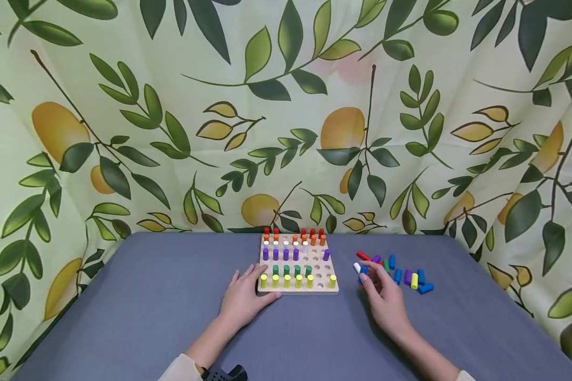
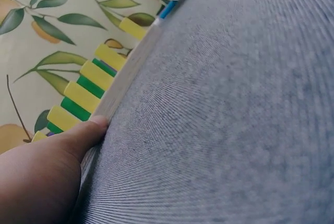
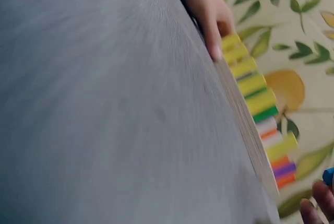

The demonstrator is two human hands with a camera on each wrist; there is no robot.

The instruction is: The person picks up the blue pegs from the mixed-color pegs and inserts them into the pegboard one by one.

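Head view: wooden pegboard (image 1: 297, 292), on grey cloth (image 1: 171, 296). My left hand (image 1: 242, 300), fingers spread wide about its near left corner, seemingly to steady it. My right hand (image 1: 386, 302), fingertips pinching a blue peg (image 1: 364, 271), near loose pegs (image 1: 414, 281) right of the board, probably for easy reach. Left wrist view: left thumb (image 2: 83, 136) against the front edge, below the yellow pegs (image 2: 82, 97). Right wrist view: blue peg at right fingertips, apart from the board.

Blue peg (image 1: 364, 271), pale board (image 1: 297, 290), curtain (image 1: 286, 119) printed with green leaves (image 1: 290, 39); bluish grey cloth (image 1: 310, 333), seemingly ribbed.
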